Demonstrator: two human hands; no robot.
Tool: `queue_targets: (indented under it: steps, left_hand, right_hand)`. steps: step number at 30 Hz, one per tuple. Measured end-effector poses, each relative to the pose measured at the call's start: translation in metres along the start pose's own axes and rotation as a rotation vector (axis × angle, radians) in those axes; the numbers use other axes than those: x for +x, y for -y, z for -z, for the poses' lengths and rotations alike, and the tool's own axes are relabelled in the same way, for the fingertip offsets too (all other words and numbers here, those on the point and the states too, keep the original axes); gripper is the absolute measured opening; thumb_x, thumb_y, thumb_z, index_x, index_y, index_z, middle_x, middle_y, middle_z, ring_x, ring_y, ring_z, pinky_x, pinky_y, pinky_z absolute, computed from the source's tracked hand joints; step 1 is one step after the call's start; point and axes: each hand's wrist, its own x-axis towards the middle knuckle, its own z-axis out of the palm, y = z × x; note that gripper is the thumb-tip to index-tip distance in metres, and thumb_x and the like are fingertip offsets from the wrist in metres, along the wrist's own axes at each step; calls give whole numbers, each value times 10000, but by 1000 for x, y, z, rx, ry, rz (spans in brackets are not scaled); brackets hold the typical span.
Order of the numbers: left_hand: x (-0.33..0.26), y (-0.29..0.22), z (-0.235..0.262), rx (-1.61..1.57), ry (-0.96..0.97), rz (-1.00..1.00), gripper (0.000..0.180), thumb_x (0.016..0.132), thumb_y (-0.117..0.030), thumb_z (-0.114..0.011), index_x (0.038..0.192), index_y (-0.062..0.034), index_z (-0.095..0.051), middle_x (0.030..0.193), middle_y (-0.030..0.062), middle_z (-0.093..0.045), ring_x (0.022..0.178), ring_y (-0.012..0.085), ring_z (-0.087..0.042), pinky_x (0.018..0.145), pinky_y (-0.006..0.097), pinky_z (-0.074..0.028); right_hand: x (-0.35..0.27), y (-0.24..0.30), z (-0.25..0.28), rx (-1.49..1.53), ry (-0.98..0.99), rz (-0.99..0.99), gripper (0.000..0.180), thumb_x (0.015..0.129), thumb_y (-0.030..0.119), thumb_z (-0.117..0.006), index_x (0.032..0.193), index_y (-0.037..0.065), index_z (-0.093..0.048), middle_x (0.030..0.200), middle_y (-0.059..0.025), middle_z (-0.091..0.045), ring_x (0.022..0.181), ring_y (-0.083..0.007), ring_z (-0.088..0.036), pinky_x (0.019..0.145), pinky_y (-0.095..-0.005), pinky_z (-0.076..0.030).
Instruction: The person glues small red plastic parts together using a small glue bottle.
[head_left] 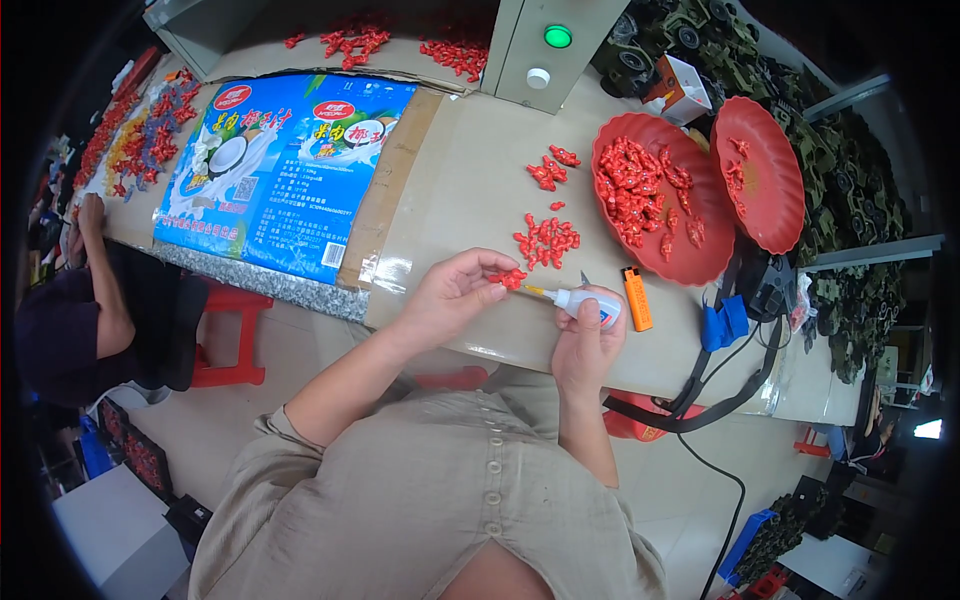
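Note:
My left hand (463,292) pinches a small red figure-like plastic piece (509,278) between thumb and fingertips, above the table's front edge. In my right hand (588,340) is a small white glue bottle (588,306), its thin yellowish nozzle aimed left with the tip at the red piece. Whether the tip touches the piece is too small to tell. Just beyond my hands lies a loose pile of red pieces (547,241), with a smaller cluster (547,173) farther back. An orange lighter (637,299) rests right of the bottle.
Two red scalloped bowls (612,150) (783,180) holding red pieces stand at the right. A blue printed cardboard sheet (290,190) covers the table's left. Behind rises a grey machine post (545,60) with a green light. A black strap and cable (740,400) hang at right. Another person (80,320) works far left.

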Motion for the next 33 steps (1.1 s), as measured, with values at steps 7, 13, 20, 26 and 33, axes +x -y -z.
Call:
queue_targets:
  steps: [7, 13, 20, 26, 33]
  left_hand:
    - [-2, -2, 2, -30, -26, -1, 252, 798, -8, -513, 1042, 13, -453, 971, 59, -507, 891, 108, -500, 809, 257, -422]
    - [1, 0, 0, -66, -30, -13, 173, 812, -13, -491, 980, -4, -446, 905, 54, -505, 819, 116, -506, 744, 256, -431]
    - [0, 0, 4, -151, -34, 41, 152, 880, -135, -406, 972, -21, -448, 849, 61, -517, 703, 115, -482, 641, 249, -412]
    - [-1, -3, 8, -323, -17, 116, 204, 898, -206, -369, 980, -42, -460, 816, 42, -510, 627, 92, -426, 553, 224, -355]
    - [-1, -6, 7, -363, -60, 160, 245, 902, -237, -352, 983, -33, -461, 774, 33, -489, 599, 85, -397, 531, 218, -337]
  right_hand:
    - [-3, -2, -6, -40, -26, 20, 207, 813, 178, -541, 904, 14, -454, 761, -71, -507, 596, -117, -445, 531, -232, -348]
    - [0, 4, -4, 118, -61, -59, 235, 804, 204, -558, 915, 22, -458, 780, -62, -516, 612, -122, -460, 531, -232, -353]
    - [9, 20, 3, 231, -5, -216, 298, 731, 78, -631, 962, 18, -454, 858, -55, -528, 732, -154, -550, 653, -266, -451]
    - [19, 34, 10, -237, 105, -202, 319, 710, 65, -642, 973, 15, -467, 836, -48, -537, 768, -126, -546, 650, -238, -437]
    - [30, 18, -20, -1060, 87, -137, 217, 716, 184, -624, 828, 17, -543, 709, -105, -585, 627, -193, -558, 548, -275, -411]
